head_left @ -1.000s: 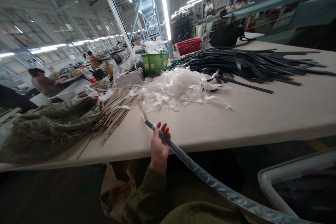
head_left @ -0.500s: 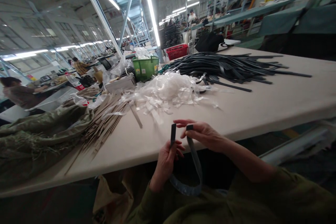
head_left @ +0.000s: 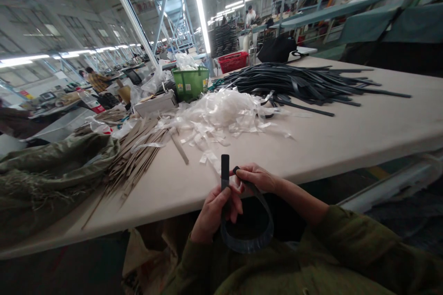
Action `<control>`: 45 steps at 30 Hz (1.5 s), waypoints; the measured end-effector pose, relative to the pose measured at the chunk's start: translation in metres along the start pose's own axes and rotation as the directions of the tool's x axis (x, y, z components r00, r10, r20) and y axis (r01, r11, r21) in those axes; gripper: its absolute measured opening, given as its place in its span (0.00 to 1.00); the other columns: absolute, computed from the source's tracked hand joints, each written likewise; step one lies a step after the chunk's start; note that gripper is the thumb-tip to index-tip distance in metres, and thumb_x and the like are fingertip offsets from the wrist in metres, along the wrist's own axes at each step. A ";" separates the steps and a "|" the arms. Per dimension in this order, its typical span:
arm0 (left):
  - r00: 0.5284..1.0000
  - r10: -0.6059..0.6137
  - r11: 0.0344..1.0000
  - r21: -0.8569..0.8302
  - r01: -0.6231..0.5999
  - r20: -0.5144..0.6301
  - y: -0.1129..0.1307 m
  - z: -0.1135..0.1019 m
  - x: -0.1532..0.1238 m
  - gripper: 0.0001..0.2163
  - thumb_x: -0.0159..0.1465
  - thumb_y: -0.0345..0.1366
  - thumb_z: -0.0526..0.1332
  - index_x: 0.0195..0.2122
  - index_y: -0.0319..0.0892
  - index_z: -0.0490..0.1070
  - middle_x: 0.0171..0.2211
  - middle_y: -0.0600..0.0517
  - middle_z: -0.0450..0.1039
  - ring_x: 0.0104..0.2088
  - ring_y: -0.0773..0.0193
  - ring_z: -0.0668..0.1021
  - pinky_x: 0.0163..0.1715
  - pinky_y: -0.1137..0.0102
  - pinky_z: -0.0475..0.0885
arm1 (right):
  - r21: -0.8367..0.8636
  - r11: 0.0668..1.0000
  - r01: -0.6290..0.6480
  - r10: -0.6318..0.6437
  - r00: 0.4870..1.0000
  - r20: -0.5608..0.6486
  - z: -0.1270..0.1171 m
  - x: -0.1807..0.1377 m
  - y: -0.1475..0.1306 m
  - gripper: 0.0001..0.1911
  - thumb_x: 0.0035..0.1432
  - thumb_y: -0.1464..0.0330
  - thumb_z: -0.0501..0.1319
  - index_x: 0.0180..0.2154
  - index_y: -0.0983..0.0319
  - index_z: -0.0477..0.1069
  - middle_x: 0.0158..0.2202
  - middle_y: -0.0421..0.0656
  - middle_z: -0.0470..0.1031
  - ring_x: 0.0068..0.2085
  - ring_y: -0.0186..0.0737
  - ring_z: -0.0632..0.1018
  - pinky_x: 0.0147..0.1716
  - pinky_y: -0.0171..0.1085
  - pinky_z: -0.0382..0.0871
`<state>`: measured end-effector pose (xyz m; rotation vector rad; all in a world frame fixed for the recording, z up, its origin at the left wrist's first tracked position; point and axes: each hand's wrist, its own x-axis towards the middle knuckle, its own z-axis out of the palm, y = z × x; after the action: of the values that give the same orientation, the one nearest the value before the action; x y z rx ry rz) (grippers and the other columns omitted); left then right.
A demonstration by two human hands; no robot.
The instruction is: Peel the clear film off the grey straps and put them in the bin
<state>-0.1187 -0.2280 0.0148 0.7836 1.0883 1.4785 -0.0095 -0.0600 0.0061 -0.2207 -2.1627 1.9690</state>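
A dark strap (head_left: pixel 248 245), with a see-through film along its lower part, hangs in a loop between my two hands at the table's near edge. My left hand (head_left: pixel 215 206) pinches it a little below one end, and that flat black end stands upright above the thumb. In my right hand (head_left: pixel 258 177) the other end is pinched between thumb and fingers, close beside the upright end. Beyond my hands lies a heap of clear plastic film strips (head_left: pixel 221 113). A bundle of dark straps (head_left: pixel 294 84) rests farther back to the right.
Brown strips (head_left: pixel 138 154) and a green sack (head_left: pixel 51 173) lie on the left of the pale table (head_left: pixel 346 147). Behind the film stand a green bag (head_left: pixel 191 85) and a red basket (head_left: pixel 233 61). A black bag (head_left: pixel 277 50) sits at the back. Other people work far off.
My right hand has moved left and slightly down, bringing its strap end nearer the upright end. The upright end shows more above my left hand, and the loop has widened.
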 end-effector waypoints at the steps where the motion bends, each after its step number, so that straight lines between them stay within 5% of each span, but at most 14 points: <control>1: 1.000 0.005 1.000 -0.013 -0.005 -0.012 0.001 0.000 0.001 0.15 0.67 0.48 0.58 0.38 0.39 0.70 0.21 0.53 0.75 0.14 0.73 0.67 0.16 0.76 0.55 | -0.024 1.000 0.010 -0.010 1.000 -0.005 0.002 0.003 0.001 0.35 0.61 0.39 0.51 0.34 0.65 0.74 0.25 0.41 0.73 0.23 0.35 0.74 0.23 0.33 0.68; 5: 0.999 0.017 0.999 -0.038 -0.019 -0.044 -0.001 -0.002 0.002 0.14 0.66 0.47 0.59 0.38 0.39 0.70 0.21 0.53 0.75 0.14 0.74 0.68 0.16 0.77 0.54 | -0.195 0.980 0.049 -0.067 0.994 -0.090 0.002 0.010 0.005 0.33 0.60 0.40 0.53 0.24 0.63 0.71 0.23 0.42 0.73 0.26 0.36 0.72 0.31 0.35 0.69; 9: 0.997 0.040 0.997 -0.059 -0.044 -0.072 -0.006 -0.004 -0.001 0.14 0.67 0.48 0.59 0.39 0.40 0.69 0.22 0.53 0.75 0.15 0.73 0.69 0.16 0.76 0.55 | -0.360 0.933 0.000 -0.108 0.954 -0.278 -0.022 0.008 0.011 0.29 0.61 0.44 0.56 0.24 0.61 0.72 0.23 0.42 0.73 0.26 0.38 0.72 0.34 0.38 0.68; 13: 0.987 0.052 0.999 -0.007 -0.053 -0.151 -0.009 -0.004 0.004 0.15 0.65 0.49 0.61 0.39 0.40 0.70 0.26 0.51 0.77 0.19 0.71 0.72 0.20 0.75 0.60 | -0.416 0.909 0.011 -0.158 0.934 -0.320 -0.043 -0.013 -0.005 0.26 0.62 0.46 0.57 0.33 0.60 0.80 0.52 0.50 0.76 0.50 0.50 0.76 0.52 0.45 0.65; 15: 0.986 0.044 0.999 0.038 -0.038 -0.158 -0.011 -0.002 0.009 0.16 0.65 0.49 0.61 0.39 0.39 0.71 0.27 0.49 0.78 0.22 0.69 0.73 0.23 0.74 0.62 | -0.375 0.926 0.047 -0.180 0.928 -0.327 -0.044 -0.027 -0.022 0.24 0.63 0.48 0.57 0.36 0.59 0.81 0.61 0.49 0.69 0.58 0.53 0.71 0.58 0.48 0.61; 19: 0.999 0.006 0.993 0.120 0.000 -0.050 -0.013 0.012 0.017 0.15 0.67 0.48 0.58 0.41 0.39 0.71 0.30 0.48 0.78 0.24 0.68 0.74 0.26 0.73 0.65 | -0.173 0.974 0.143 -0.179 0.961 -0.210 -0.032 -0.047 -0.054 0.22 0.64 0.49 0.58 0.37 0.59 0.81 0.64 0.46 0.65 0.59 0.52 0.71 0.58 0.48 0.63; 22: 0.998 -0.035 0.985 0.173 0.025 0.054 -0.014 0.024 0.021 0.16 0.67 0.48 0.58 0.41 0.38 0.72 0.30 0.48 0.78 0.24 0.67 0.74 0.26 0.72 0.66 | -0.080 0.986 0.148 -0.154 0.984 -0.085 -0.022 -0.050 -0.061 0.24 0.64 0.48 0.57 0.38 0.61 0.80 0.60 0.47 0.70 0.53 0.48 0.76 0.53 0.44 0.67; 24: 0.998 -0.019 0.978 0.208 0.006 0.061 -0.014 0.033 0.024 0.17 0.67 0.49 0.58 0.41 0.38 0.73 0.31 0.47 0.78 0.27 0.65 0.76 0.29 0.71 0.69 | -0.020 0.993 0.116 -0.118 0.980 -0.159 -0.017 -0.051 -0.059 0.26 0.62 0.47 0.59 0.37 0.63 0.80 0.52 0.48 0.77 0.46 0.45 0.78 0.47 0.41 0.71; 28: 0.987 0.160 0.953 0.265 -0.146 -0.031 -0.016 0.053 0.030 0.19 0.64 0.49 0.62 0.50 0.42 0.74 0.43 0.48 0.78 0.43 0.57 0.78 0.45 0.67 0.71 | 0.000 0.995 0.101 -0.090 0.891 -0.444 -0.007 -0.055 -0.054 0.24 0.61 0.48 0.61 0.35 0.63 0.80 0.45 0.47 0.81 0.41 0.43 0.79 0.44 0.39 0.71; 31: 0.984 0.180 0.948 0.270 -0.168 -0.020 -0.021 0.073 0.035 0.22 0.64 0.48 0.61 0.55 0.42 0.71 0.49 0.48 0.77 0.49 0.54 0.76 0.49 0.65 0.70 | -0.089 0.984 0.154 -0.178 0.851 -0.494 0.000 -0.062 -0.057 0.21 0.64 0.52 0.59 0.35 0.62 0.80 0.44 0.46 0.81 0.45 0.45 0.79 0.48 0.40 0.69; 34: 0.991 0.134 0.957 0.260 -0.130 0.000 -0.025 0.092 0.034 0.20 0.68 0.47 0.57 0.56 0.41 0.69 0.48 0.47 0.77 0.48 0.55 0.76 0.48 0.65 0.70 | -0.153 0.971 0.182 -0.236 0.823 -0.517 0.003 -0.073 -0.061 0.20 0.65 0.54 0.59 0.36 0.61 0.81 0.43 0.46 0.81 0.46 0.45 0.79 0.50 0.43 0.68; 37: 0.989 0.118 0.924 0.355 -0.142 0.087 -0.029 0.104 0.029 0.16 0.69 0.46 0.55 0.46 0.40 0.74 0.42 0.48 0.78 0.43 0.58 0.77 0.47 0.66 0.70 | -0.040 0.982 0.187 -0.172 0.773 -0.611 -0.003 -0.088 -0.064 0.19 0.63 0.53 0.60 0.34 0.61 0.81 0.40 0.46 0.82 0.42 0.46 0.80 0.47 0.43 0.70; 40: 0.977 0.095 0.854 0.489 -0.179 0.192 -0.037 0.112 0.022 0.17 0.70 0.46 0.52 0.37 0.41 0.76 0.36 0.49 0.77 0.40 0.59 0.76 0.45 0.66 0.68 | -0.003 0.960 0.280 -0.196 0.664 -0.722 -0.018 -0.109 -0.070 0.18 0.61 0.53 0.63 0.32 0.60 0.81 0.37 0.44 0.82 0.43 0.45 0.80 0.49 0.43 0.70; 45: 0.936 -0.051 0.811 0.562 -0.165 0.349 -0.053 0.125 0.016 0.18 0.70 0.48 0.51 0.38 0.43 0.76 0.37 0.48 0.77 0.41 0.58 0.76 0.45 0.66 0.68 | -0.164 0.917 0.363 -0.331 0.466 -0.820 -0.043 -0.156 -0.086 0.18 0.62 0.53 0.64 0.31 0.59 0.81 0.35 0.42 0.83 0.42 0.43 0.81 0.50 0.43 0.71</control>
<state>0.0117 -0.1861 0.0096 1.4677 1.2591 0.9811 0.1546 -0.0661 0.0868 -0.5408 -1.3649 1.2352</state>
